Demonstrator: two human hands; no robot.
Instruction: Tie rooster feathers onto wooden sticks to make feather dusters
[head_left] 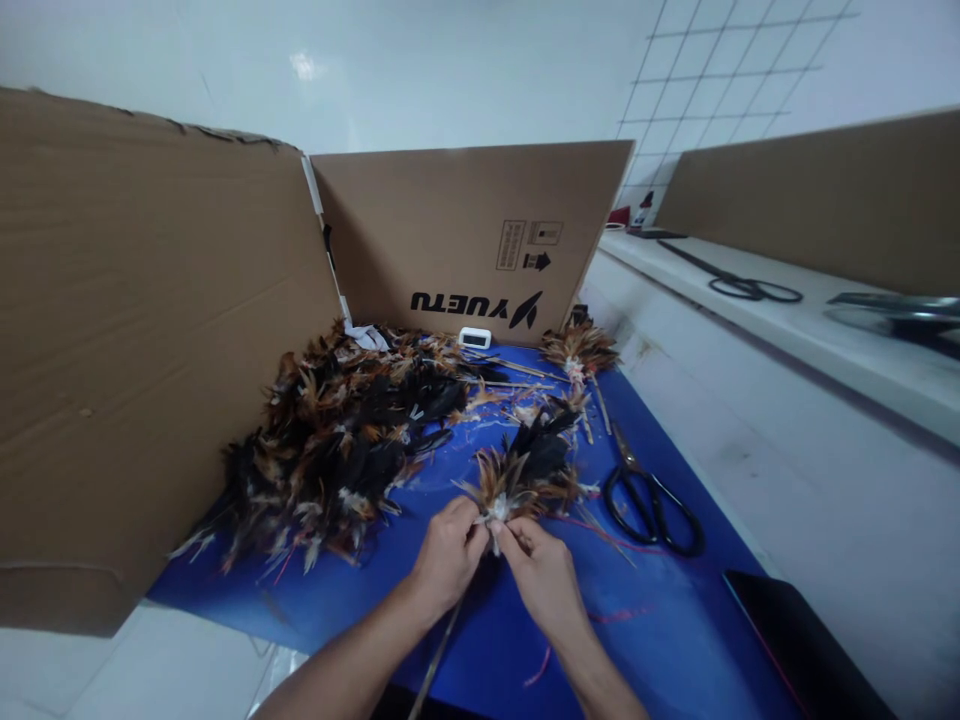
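Observation:
At the front middle of the blue tabletop, my left hand point(448, 550) and my right hand point(541, 572) meet at the pale, fluffy base of a feather duster point(504, 480). Both hands are closed, with thumbs and fingers pinching that base close together. Brown and black feathers fan out beyond the fingertips. A thin stick point(437, 658) slants toward me from beneath my left hand. Whether a thread lies between my fingers is too small to tell. Large scissors point(652, 510) with black handles lie to the right of my right hand.
A big heap of feathers point(337, 430) covers the table's left side. Another feather bundle point(577, 350) lies at the back right, near loose sticks point(525, 368). Cardboard panels point(450, 220) wall the back and left. A small white device point(475, 338) and a black flat object point(802, 640) flank the workspace.

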